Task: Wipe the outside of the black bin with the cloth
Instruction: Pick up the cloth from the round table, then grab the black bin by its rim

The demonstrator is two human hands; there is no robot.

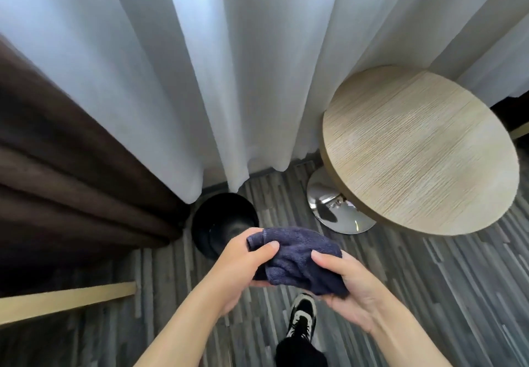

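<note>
A round black bin (217, 218) stands on the floor below the curtains, seen from above with its mouth open. A bunched dark blue cloth (300, 255) is held in front of me, above the floor and just right of the bin. My left hand (243, 263) pinches its left end, thumb on top. My right hand (349, 286) cups its right side from below. Part of the bin's near rim is hidden behind my left hand and the cloth.
White sheer curtains (243, 66) hang behind the bin, with a brown curtain (57, 180) to its left. A round wooden table (420, 149) on a chrome base (335, 209) stands to the right. My shoe (303, 318) rests on the striped floor. A wooden edge (65, 301) crosses lower left.
</note>
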